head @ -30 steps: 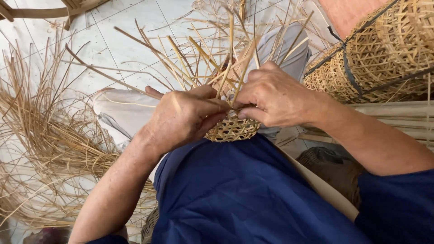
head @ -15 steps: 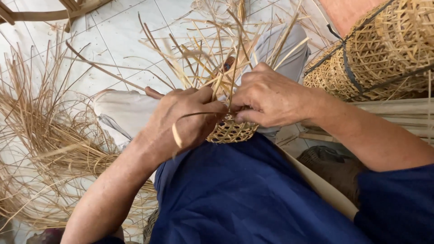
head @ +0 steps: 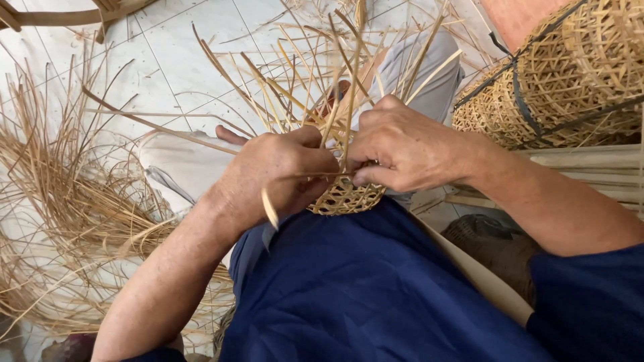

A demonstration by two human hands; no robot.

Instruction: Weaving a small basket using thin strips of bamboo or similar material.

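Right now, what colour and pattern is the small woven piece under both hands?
Pale straw-tan small woven piece with an open lattice weave, seen in the head view.

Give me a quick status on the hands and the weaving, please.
Left hand and right hand both gripping the small woven basket. Loose strips fanning upward. Nothing blocking.
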